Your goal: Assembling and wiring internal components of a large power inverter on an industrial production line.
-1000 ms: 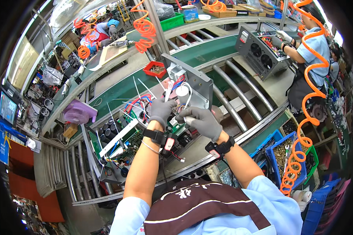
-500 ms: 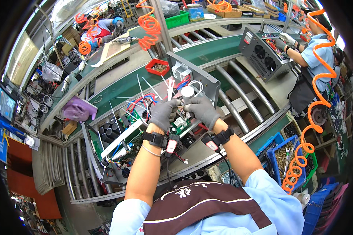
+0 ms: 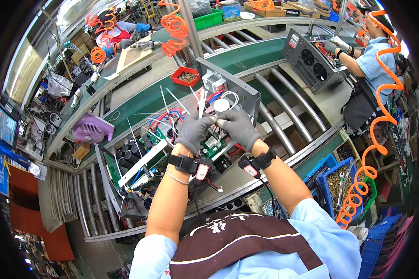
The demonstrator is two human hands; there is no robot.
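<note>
Both my hands wear grey gloves and meet over an opened electrical unit with wires and a green circuit board (image 3: 212, 145). My left hand (image 3: 194, 132) is closed, with a bunch of white cable ties (image 3: 202, 103) standing up from its fingers. The fingertips of my right hand (image 3: 239, 129) pinch against the left's; what lies between them is too small to make out. Just beyond stands a white round-topped part (image 3: 221, 105), beside the unit's upright grey panel (image 3: 237, 88). Red and blue wires (image 3: 172, 115) lie left of my left hand, with thin white tie ends sticking up.
A red tray of small parts (image 3: 185, 76) sits beyond the unit. Metal rollers (image 3: 278, 128) run to the right. A purple fan (image 3: 92, 129) stands left. Orange coiled hose (image 3: 379, 135) hangs near a blue bin of fasteners (image 3: 337, 188). A co-worker (image 3: 377, 60) handles another grey unit (image 3: 312, 63).
My hands stay together at nearly the same spot, with a slight shift of the fingers. The whole view has moved a little. The co-worker's hands have shifted slightly.
</note>
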